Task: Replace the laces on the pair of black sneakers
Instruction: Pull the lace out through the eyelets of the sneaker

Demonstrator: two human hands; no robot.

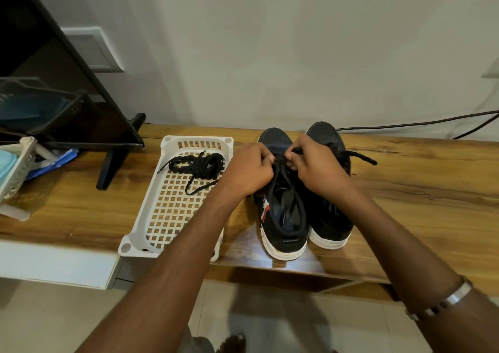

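Two black sneakers with white soles stand side by side on the wooden table, toes toward the wall. Over the left sneaker (pixel 280 212), my left hand (pixel 249 170) and my right hand (pixel 314 164) each pinch a black lace (pixel 282 160) near its upper eyelets. Two lace strands run down into that shoe's opening. The right sneaker (pixel 328 217) sits partly under my right wrist, and a loose lace end (pixel 361 157) trails off it to the right. A coiled black lace (pixel 198 166) lies in the white basket (pixel 140 233) to the left.
A black monitor stand (pixel 113 160) and dark shelf unit stand at the left, with a pale plastic rack (pixel 16 174) beside them. A black cable (pixel 418 124) runs along the wall at the right. The table's front edge (pixel 297 270) is close to the sneakers' heels.
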